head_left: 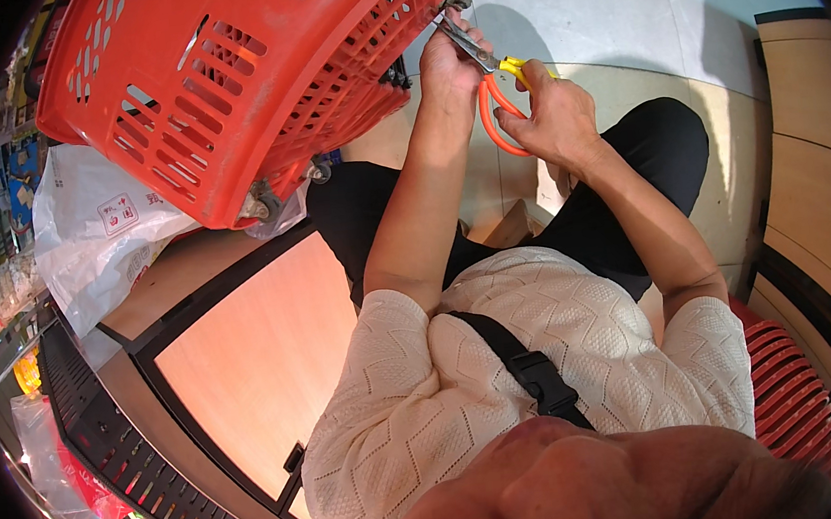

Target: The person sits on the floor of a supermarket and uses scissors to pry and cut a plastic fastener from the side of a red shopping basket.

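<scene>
A red plastic shopping basket with small casters is tipped on its side at the upper left. My left hand is closed at the basket's lower right edge, its fingers by a small dark caster; what it pinches is partly hidden. In my right hand is a pair of scissors with metal blades, an orange loop handle and yellow on the other handle. The blades point up and left, close to my left fingers and the caster.
A white plastic bag lies left of the basket. Wooden cabinet doors stand at lower left and right, with a black perforated shelf at far left. Red slatted plastic shows behind my right side. Pale tiles cover the floor.
</scene>
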The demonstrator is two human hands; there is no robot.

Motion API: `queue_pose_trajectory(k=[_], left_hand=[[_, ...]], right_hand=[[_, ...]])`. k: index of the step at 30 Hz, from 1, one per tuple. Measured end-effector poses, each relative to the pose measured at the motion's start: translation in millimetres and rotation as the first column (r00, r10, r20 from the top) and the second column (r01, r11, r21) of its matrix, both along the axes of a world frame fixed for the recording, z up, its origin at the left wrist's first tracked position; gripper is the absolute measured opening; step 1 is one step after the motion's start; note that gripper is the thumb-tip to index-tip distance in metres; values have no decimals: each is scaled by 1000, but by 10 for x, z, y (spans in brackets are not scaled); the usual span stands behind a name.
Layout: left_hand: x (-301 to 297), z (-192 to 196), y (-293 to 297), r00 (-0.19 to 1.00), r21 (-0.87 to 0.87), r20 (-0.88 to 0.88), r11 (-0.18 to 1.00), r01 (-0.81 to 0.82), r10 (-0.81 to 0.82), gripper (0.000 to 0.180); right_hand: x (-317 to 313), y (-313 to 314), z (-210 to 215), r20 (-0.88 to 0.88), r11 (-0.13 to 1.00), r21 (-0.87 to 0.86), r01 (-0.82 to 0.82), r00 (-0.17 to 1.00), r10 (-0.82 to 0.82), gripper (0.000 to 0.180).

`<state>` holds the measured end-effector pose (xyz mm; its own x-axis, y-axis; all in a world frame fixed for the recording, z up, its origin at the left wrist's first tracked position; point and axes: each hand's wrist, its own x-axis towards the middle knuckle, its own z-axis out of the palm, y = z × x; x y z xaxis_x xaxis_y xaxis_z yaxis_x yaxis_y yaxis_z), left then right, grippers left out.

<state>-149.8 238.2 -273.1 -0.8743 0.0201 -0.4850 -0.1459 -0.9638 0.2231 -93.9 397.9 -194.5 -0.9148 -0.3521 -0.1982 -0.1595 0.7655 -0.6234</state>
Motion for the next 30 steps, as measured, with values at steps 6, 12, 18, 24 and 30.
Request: queue_pose_trajectory(k=[6,12,18,24,30], left_hand=[[-16,-15,-5,1000,1,17,1000,2,-2,17],[10,16,10,1000,13,9,1000,0,0,18],[92,115,-3,994,-179,97,983,-26,44,14],[264,243,162,970,-829,-5,541,-140,243,7],[229,165,169,934,-945,-322,12,-327,157,19]], right_hand=[[54,127,132,118,1000,-7,1,993,0,46],[-142,332,272,-229,983,180,-44,970,85,49],[-399,436,328,-48,999,34,-17,999,19,40],[-416,428,-267,431,825,-515,233,902,14,25],[-324,484,-304,477,823,-507,254,879,22,24]])
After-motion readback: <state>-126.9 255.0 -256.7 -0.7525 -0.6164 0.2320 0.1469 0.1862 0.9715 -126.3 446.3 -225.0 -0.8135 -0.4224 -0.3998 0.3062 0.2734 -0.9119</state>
